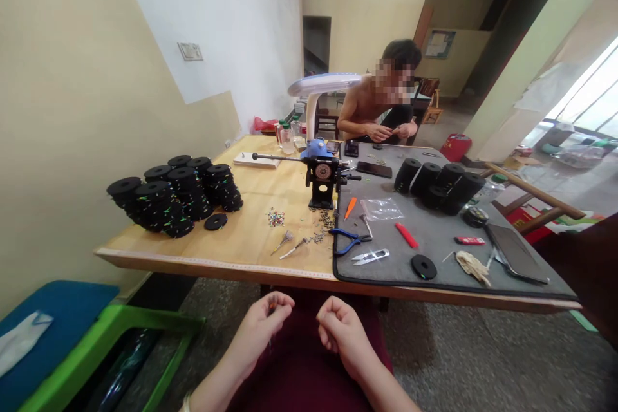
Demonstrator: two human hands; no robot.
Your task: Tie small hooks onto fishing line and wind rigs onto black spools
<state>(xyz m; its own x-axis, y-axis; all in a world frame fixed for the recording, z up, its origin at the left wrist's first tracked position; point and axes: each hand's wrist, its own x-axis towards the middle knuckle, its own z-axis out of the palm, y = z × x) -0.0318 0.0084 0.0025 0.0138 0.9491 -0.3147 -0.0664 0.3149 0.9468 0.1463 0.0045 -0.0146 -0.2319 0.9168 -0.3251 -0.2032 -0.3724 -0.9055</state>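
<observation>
Above my lap, in front of the table's near edge, my left hand is closed, thumb against curled fingers. A speck of orange shows between those fingers, too small to name. Level with it, a short gap away, my right hand is pinched closed; anything in it is too fine to make out. Nearest on the table are two small brush-like tools, blue-handled pliers, silver thread snips and a black foam spool. A cluster of coloured beads lies farther back.
Stacks of black spools stand at the left, more spools at the right on a grey mat. A black winding device and lamp stand mid-table. Across sits another person, hands together. A green stool is at left.
</observation>
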